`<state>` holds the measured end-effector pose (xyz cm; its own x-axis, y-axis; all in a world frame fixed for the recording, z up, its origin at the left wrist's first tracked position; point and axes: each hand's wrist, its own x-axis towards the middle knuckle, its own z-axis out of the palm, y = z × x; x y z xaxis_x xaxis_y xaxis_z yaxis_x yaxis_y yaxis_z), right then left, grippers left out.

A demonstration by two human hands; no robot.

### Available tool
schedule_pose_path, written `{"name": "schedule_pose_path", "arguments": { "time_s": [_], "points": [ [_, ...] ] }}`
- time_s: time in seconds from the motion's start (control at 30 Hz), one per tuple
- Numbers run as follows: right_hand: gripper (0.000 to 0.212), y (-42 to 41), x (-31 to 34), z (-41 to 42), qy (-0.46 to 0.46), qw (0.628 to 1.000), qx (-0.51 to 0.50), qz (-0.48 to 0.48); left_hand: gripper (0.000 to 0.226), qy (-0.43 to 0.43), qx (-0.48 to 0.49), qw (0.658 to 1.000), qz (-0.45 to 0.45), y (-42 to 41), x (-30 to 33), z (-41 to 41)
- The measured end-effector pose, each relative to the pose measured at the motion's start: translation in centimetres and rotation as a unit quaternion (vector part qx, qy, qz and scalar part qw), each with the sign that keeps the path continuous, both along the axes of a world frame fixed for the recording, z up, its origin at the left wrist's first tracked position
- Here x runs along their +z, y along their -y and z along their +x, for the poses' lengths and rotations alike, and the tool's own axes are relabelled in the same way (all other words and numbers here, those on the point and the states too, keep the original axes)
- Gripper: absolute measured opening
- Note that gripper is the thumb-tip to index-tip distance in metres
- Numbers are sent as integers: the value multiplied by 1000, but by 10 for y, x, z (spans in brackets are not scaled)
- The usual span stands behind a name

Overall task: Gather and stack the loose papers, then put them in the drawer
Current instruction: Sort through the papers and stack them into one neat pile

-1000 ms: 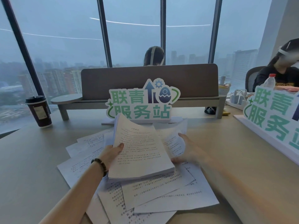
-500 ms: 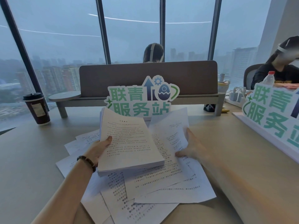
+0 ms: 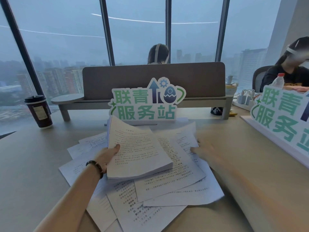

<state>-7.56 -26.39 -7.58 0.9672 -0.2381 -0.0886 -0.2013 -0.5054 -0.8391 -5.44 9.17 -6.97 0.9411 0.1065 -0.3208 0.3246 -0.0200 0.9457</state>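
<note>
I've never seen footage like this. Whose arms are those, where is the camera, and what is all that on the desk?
No machine here: a person wears a camera on the head, looking forward and down, so the arms are their own. The left hand grips a thick stack of papers, thumb on top. The right hand holds the edge of one loose sheet, lifting it. More loose papers lie scattered on the desk. A green sign stands behind them, and a coffee cup sits far left. No drawer is visible.
</note>
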Motion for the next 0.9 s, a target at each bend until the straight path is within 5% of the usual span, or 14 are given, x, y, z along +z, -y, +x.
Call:
{"name": "schedule_pose_path", "arguments": {
  "time_s": [0.3,0.63,0.9],
  "points": [
    [53,-10,11,-11,-21,998,57,10,25,13,-36,999,-9,21,-1,5],
    [16,-2,6,-10,-18,998,41,47,23,37,-32,998,-37,11,7,4],
    [30,1,8,-10,5,998,3,56,29,28,-41,996,-76,-10,7,7]
  ]
}}
